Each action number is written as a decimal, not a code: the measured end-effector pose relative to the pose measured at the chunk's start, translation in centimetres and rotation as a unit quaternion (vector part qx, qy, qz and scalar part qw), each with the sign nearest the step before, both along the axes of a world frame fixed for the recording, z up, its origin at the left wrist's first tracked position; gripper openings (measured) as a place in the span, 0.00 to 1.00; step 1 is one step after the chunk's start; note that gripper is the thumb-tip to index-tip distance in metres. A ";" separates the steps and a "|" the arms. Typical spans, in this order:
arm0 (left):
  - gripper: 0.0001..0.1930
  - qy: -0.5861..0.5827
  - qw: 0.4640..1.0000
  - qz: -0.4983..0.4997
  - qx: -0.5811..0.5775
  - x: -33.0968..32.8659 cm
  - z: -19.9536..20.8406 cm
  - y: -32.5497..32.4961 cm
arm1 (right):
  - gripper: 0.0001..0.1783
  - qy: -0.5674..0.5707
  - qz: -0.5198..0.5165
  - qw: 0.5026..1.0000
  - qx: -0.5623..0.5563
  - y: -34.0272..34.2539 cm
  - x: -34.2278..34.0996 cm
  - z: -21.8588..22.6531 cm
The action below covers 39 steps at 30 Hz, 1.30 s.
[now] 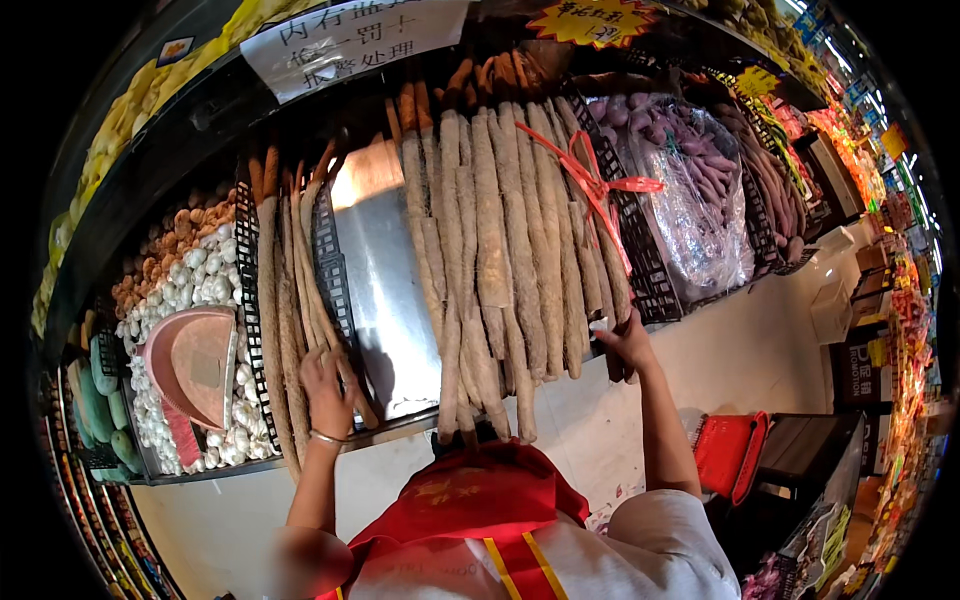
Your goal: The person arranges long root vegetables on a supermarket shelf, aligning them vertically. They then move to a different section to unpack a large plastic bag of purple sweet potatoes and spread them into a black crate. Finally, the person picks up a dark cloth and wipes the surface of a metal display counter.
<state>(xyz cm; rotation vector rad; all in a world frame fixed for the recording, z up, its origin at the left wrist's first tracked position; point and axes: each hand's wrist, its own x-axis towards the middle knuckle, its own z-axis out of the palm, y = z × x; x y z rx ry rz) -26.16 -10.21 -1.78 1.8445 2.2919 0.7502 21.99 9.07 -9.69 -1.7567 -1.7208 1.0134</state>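
Long, hairy brown Chinese yams (495,230) lie side by side in a thick row at the middle of the stall, their near ends jutting past its front edge. Further left is a smaller bunch of yams (285,300). Across its near part lies my left hand (328,395), with fingers curled over a yam. My right hand (628,342) is closed around the near end of a yam at the row's right side; part of its fingers is hidden. A red plastic tie (590,180) lies over the yams on that side.
Between the yam bunches is a bare metal tray surface (390,290). Garlic (205,275) with a pinkish scoop (190,370) lies left. Black crates (640,250) hold wrapped purple sweet potatoes (690,170) at right. A red basket (728,455) stands behind my right arm.
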 end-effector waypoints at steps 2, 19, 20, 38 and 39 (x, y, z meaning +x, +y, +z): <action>0.27 -0.033 0.999 -0.031 0.007 2.9 0.8 1.4 | 0.43 -0.025 0.008 1.000 0.001 -1.3 -2.2 3.7; 0.25 -0.731 0.625 -0.131 -0.241 22.7 6.4 11.5 | 0.39 0.413 0.021 0.874 -0.256 -2.2 -3.9 13.9; 0.28 -0.768 0.572 -0.083 -0.277 23.6 7.3 12.6 | 0.37 0.411 0.043 0.884 -0.219 -2.9 -5.6 15.0; 0.19 -0.883 0.371 -0.007 -0.288 21.9 8.3 14.5 | 0.08 -0.082 0.051 0.977 0.189 -5.0 -10.0 15.1; 0.19 -0.875 0.381 -0.009 -0.298 21.2 7.8 14.3 | 0.05 -0.174 0.103 0.961 0.186 -5.2 -11.0 16.0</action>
